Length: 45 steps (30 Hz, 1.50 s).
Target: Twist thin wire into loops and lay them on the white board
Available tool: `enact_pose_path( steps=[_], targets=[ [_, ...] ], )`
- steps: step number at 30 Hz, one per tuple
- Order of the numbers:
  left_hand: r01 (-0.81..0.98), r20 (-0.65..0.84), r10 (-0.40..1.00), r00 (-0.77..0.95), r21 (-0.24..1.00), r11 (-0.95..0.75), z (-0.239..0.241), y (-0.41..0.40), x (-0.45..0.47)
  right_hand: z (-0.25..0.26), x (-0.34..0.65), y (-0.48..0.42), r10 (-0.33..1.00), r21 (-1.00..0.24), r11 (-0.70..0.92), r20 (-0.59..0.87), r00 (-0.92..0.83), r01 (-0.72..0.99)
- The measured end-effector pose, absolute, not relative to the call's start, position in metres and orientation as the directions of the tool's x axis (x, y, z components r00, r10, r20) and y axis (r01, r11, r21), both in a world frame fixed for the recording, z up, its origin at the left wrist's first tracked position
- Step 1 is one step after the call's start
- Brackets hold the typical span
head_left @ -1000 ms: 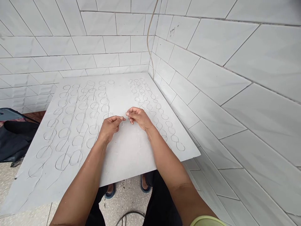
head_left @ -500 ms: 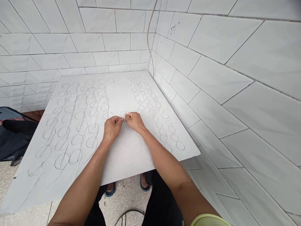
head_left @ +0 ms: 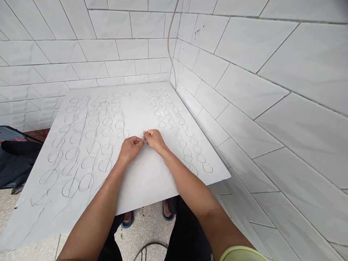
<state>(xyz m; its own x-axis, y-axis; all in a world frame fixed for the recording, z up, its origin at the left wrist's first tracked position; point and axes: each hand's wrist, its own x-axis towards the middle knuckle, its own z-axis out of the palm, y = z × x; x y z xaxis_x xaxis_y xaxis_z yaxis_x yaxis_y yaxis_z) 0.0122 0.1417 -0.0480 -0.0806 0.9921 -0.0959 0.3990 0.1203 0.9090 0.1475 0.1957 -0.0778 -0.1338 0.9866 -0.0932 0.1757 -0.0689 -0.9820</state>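
My left hand (head_left: 130, 148) and my right hand (head_left: 154, 139) meet fingertip to fingertip over the middle of a white board (head_left: 152, 174). Between them they pinch a small thin wire ring (head_left: 141, 132), which rises just above the fingertips and is hard to make out. Both hands rest low on the board. To the left lie columns of larger wire rings (head_left: 89, 141). To the right run rows of smaller wire rings (head_left: 176, 130).
White tiled walls close in behind and on the right (head_left: 258, 90). A thin cable (head_left: 170, 47) hangs down the corner. A dark bag (head_left: 13, 156) sits on the floor at left. Another cable (head_left: 148, 248) loops on the floor by my feet.
My hands have drawn together and dropped onto the board, fingertips now touching around the ring. The view has shifted slightly.
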Motion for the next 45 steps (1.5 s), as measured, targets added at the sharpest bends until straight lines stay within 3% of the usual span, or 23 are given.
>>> enact_pose_path(
  steps=[11, 18, 28, 33, 45],
  targets=[
    [0.469, -0.161, 0.987, -0.026, 0.87, 0.154, -0.048, 0.142, 0.011, -0.074, 0.138, 0.185, 0.992, -0.992, 0.089, 0.08, -0.1, 0.092],
    [0.282, -0.07, 0.998, -0.008, 0.957, 0.069, -0.059, 0.146, 0.008, -0.075, 0.146, 0.191, 0.985, -0.994, 0.074, 0.06, -0.159, 0.084],
    [-0.029, -0.078, 0.993, -0.088, 0.997, 0.075, -0.062, 0.148, 0.017, -0.082, 0.137, 0.189, 0.982, -0.984, -0.016, 0.018, -0.187, -0.178],
    [-0.12, -0.06, 0.991, -0.117, 0.992, 0.046, -0.064, 0.15, 0.017, -0.082, 0.133, 0.185, 0.987, -0.991, 0.01, 0.031, -0.158, -0.13],
    [-0.105, -0.063, 0.998, 0.001, 0.993, 0.063, -0.064, 0.145, 0.023, -0.079, 0.129, 0.182, 0.989, -0.989, 0.15, 0.15, 0.013, 0.007]
  ],
)
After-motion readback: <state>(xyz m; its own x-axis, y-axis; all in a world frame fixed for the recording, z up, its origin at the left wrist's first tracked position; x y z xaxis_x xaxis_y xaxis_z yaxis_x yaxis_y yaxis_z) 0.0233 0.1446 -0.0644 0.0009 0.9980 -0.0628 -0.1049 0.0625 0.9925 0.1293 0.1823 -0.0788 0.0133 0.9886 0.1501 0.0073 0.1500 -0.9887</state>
